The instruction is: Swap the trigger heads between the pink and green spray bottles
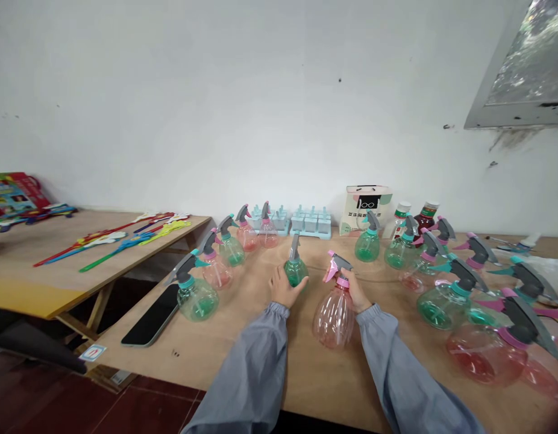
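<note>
Plain white wall rises behind a wooden table. At its middle, the right hand is closed round the gray-and-pink spray head of a clear pink bottle; the left hand curls against a green spray bottle (how firmly, I cannot tell). Left of them, more spray bottles stand near a black phone; others crowd the right. Pale-blue molds and a printed bag sit at the far edge.

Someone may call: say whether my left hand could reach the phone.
Likely yes, once the left hand leaves its green spray bottle; another spray bottle stands beside the phone, whose near end looks free.
</note>
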The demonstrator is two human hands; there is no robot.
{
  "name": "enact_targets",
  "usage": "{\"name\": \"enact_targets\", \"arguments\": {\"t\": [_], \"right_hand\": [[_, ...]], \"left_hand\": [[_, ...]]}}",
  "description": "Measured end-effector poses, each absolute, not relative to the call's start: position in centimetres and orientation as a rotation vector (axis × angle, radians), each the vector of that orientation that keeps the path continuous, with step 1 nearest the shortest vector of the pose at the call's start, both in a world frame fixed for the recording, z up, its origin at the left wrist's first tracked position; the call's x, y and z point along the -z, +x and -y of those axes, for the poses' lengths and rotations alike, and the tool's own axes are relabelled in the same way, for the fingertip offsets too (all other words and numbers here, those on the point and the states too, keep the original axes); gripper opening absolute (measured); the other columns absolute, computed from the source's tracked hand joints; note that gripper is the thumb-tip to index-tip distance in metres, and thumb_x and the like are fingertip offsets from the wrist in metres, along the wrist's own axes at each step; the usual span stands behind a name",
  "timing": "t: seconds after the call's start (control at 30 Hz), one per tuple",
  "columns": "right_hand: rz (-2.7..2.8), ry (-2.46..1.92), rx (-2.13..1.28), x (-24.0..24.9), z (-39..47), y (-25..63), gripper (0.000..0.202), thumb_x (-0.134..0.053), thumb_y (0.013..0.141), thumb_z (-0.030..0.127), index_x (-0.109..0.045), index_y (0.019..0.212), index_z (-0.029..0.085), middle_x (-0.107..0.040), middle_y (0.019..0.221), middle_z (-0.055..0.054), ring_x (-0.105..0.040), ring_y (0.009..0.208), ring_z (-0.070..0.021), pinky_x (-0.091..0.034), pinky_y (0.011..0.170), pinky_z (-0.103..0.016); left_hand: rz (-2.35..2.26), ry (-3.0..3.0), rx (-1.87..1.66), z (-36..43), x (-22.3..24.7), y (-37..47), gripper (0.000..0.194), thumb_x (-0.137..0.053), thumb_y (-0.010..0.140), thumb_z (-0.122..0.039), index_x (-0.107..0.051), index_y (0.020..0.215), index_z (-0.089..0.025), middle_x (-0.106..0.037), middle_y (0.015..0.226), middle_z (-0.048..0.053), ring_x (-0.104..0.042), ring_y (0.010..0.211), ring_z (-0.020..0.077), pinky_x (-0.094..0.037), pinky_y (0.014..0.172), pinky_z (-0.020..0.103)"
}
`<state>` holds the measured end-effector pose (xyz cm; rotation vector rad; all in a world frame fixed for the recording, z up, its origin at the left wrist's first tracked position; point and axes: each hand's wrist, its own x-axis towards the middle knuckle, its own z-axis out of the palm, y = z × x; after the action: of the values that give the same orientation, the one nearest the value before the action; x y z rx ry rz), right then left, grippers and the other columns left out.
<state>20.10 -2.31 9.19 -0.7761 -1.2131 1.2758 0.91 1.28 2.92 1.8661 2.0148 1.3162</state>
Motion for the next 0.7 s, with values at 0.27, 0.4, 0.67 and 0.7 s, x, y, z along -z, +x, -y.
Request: {"name": "enact_targets", "arguments": {"t": [0.27, 0.4, 0.67, 0.7], "right_hand": [[1.175, -0.753, -1.345, -9.20, 2.50, 19.95, 0.049, -0.063, 0.068, 0.062, -0.071, 0.093, 0.022, -0.073, 0.076, -0.006, -0.065, 0.069, -0.0215, -0.047, 0.048, -0.027], [1.159, -0.753, -1.325, -9.37, 2.59, 19.98, 0.046, -0.064, 0.067, 0.061, -0.071, 0.091, 0.021, -0.074, 0.077, -0.007, -0.067, 0.074, -0.0221, -0.048, 0.049, -0.026], [1.104, -0.767, -1.273, -8.67, 1.93, 20.20, 0.045, -0.065, 0.069, 0.059, -0.071, 0.093, 0.022, -0.073, 0.077, -0.006, -0.067, 0.073, -0.0219, -0.051, 0.053, -0.028], [1.089, -0.774, -1.262, -8.60, 1.85, 20.23, 0.044, -0.064, 0.070, 0.060, -0.071, 0.092, 0.022, -0.073, 0.076, -0.006, -0.067, 0.072, -0.0215, -0.052, 0.053, -0.028]], "left_hand": [[-2.027, 1.863, -1.275, -1.38, -2.98, 0.82, 0.079, -0.070, 0.074, -0.055, -0.042, 0.138, -0.018, -0.056, 0.131, 0.016, -0.053, 0.127, 0.0329, -0.039, 0.105, 0.047], [-2.031, 1.869, -1.273, -1.40, -2.93, 0.79, 0.079, -0.070, 0.074, -0.055, -0.043, 0.138, -0.018, -0.056, 0.130, 0.016, -0.053, 0.127, 0.0325, -0.040, 0.104, 0.046], [-2.032, 1.875, -1.288, -1.34, -2.86, 0.88, 0.077, -0.070, 0.075, -0.054, -0.042, 0.137, -0.019, -0.055, 0.132, 0.016, -0.053, 0.127, 0.0316, -0.039, 0.105, 0.046], [-2.033, 1.879, -1.289, -1.34, -2.85, 0.88, 0.077, -0.070, 0.075, -0.053, -0.042, 0.137, -0.018, -0.056, 0.131, 0.016, -0.053, 0.127, 0.0317, -0.039, 0.105, 0.046]]}}
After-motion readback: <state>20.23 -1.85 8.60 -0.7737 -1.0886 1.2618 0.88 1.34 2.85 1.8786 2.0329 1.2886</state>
